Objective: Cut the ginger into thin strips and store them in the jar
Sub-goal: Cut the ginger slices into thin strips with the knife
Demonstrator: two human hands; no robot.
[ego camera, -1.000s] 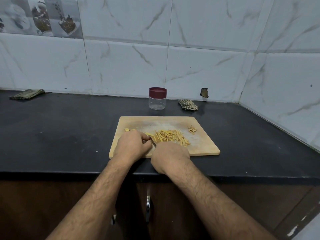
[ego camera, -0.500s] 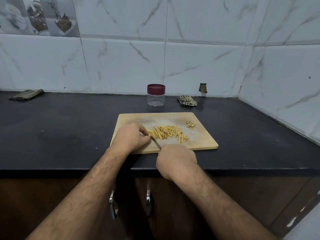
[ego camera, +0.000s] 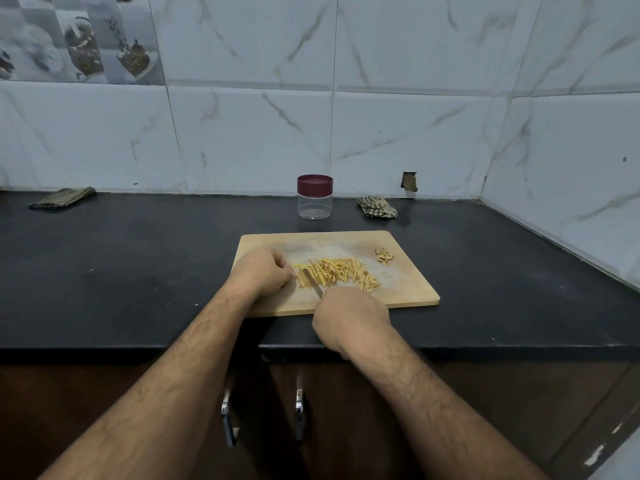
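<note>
The right hand [ego camera: 351, 315] grips a small steel knife [ego camera: 313, 285], its blade now resting in the pale yellow ginger strips [ego camera: 337, 273]. The left hand's [ego camera: 263, 271] curled fingers pinch ginger beside the blade, farther from the pile than before. Everything lies on the rectangular wooden cutting board [ego camera: 408, 289]; the clear, maroon-lidded jar [ego camera: 314, 197] stands closed behind.

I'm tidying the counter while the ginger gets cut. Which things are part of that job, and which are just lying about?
Part of the job: ginger strips, knife, cutting board, jar with its lid on, peel scraps.

Lying about: folded cloth, crumpled cloth.
</note>
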